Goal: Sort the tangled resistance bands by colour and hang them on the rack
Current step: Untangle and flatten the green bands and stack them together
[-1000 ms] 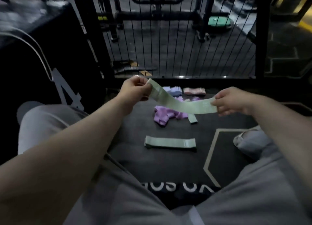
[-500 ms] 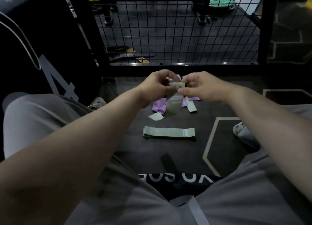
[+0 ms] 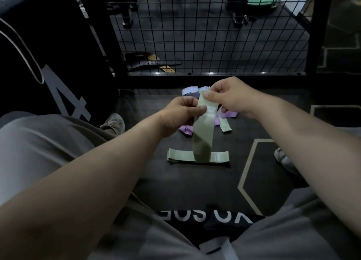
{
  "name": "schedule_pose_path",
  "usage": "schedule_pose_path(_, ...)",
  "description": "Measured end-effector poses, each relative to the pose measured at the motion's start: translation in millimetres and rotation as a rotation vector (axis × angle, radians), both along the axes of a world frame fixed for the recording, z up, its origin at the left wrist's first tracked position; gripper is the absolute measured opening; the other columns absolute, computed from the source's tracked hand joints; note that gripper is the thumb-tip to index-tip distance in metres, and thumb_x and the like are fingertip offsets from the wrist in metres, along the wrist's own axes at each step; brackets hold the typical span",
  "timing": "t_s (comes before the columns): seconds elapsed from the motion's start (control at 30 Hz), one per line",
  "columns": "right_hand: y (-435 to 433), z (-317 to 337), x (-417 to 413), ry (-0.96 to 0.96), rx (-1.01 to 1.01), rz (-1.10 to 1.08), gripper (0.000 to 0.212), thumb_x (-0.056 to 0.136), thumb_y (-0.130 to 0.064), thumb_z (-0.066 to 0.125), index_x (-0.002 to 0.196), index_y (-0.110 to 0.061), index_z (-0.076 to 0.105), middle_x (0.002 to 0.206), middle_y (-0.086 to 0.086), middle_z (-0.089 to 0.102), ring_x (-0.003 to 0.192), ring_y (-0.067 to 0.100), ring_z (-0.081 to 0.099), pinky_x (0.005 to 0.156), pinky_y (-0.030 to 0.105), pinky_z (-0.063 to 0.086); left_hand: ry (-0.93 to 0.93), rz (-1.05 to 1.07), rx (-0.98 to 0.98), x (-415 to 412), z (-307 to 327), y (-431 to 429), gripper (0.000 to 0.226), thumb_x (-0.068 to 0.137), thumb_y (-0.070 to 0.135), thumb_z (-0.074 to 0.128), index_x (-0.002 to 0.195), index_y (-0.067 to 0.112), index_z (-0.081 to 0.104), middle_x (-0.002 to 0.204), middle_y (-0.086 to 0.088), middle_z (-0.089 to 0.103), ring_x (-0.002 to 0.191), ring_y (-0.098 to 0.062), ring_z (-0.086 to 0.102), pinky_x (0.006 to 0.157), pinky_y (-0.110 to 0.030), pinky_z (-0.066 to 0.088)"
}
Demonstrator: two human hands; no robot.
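Note:
A pale green band [image 3: 203,131] hangs doubled over in front of me. My right hand [image 3: 228,95] pinches its top end and my left hand [image 3: 181,115] pinches its left edge just below. Its lower end dangles over a second green band [image 3: 179,156] lying flat on the black mat. Behind my hands lies a heap of purple bands [image 3: 229,114] with a third green strip [image 3: 224,126] poking out. Pale lilac bands [image 3: 190,91] sit folded near the mesh.
A black wire mesh panel [image 3: 211,39] with a dark frame stands just beyond the bands. A large black block [image 3: 48,54] marked with a "4" is on the left. My grey-clad legs and shoes [image 3: 114,121] flank the black floor mat [image 3: 195,191].
The green band was stretched wide between my hands a second ago. My hands then came together, folding it, and now it hangs down doubled from both pinches.

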State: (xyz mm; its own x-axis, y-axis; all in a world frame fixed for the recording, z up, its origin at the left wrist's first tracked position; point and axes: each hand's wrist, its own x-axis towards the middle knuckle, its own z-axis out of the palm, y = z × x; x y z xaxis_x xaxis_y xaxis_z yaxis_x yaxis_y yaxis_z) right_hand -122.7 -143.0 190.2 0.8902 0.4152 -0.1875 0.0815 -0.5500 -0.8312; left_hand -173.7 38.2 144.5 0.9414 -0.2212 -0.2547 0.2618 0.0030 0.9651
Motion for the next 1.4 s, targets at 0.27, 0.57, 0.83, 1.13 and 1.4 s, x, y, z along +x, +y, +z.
schedule_pose_path(0.27,-18,-59,37,0.225,0.259,-0.463,0.023,0.096,-0.029,0.064,0.095,-0.008,0.073,0.085,0.012,0.067,0.067,0.022,0.062,0.066,0.036,0.05,0.288,-0.125,0.256,13,-54,28,0.021,0.087,0.01,0.076,0.106,0.003,0.071,0.088,-0.008,0.072,0.077,-0.022,0.07,0.073,-0.038,0.06)
schedule_pose_path(0.57,-47,-179,40,0.484,0.147,-0.936,0.025,0.1,-0.023,0.06,0.077,-0.014,0.058,0.074,0.007,0.06,0.049,0.013,0.052,0.033,0.014,0.035,0.507,-0.097,0.633,40,-109,74,0.013,0.085,0.016,0.08,0.09,0.009,0.071,0.071,-0.009,0.067,0.05,-0.014,0.062,0.055,-0.026,0.052)
schedule_pose_path(0.83,-46,-260,23,0.513,-0.127,-0.864,0.022,0.098,-0.022,0.057,0.098,-0.004,0.069,0.093,0.017,0.068,0.074,0.027,0.066,0.068,0.04,0.06,0.544,0.127,0.703,48,-202,50,0.011,0.088,0.0,0.064,0.095,0.008,0.067,0.084,-0.018,0.065,0.056,-0.023,0.055,0.042,-0.023,0.045)
schedule_pose_path(1.13,-61,-300,16,0.404,-0.51,-0.609,0.013,0.095,-0.026,0.062,0.099,-0.015,0.067,0.106,0.007,0.068,0.103,0.027,0.063,0.084,0.03,0.045,0.503,0.089,0.912,43,-260,43,0.027,0.087,0.015,0.07,0.114,0.013,0.068,0.114,-0.011,0.069,0.104,-0.03,0.066,0.093,-0.038,0.055)
schedule_pose_path(1.4,-61,-315,13,0.372,-0.6,-0.542,0.015,0.094,-0.027,0.059,0.105,-0.016,0.059,0.11,0.01,0.064,0.103,0.031,0.061,0.083,0.035,0.047,0.383,-0.049,1.036,36,-271,34,0.036,0.093,0.018,0.062,0.129,0.014,0.058,0.133,-0.015,0.039,0.109,-0.038,0.058,0.102,-0.036,0.043)
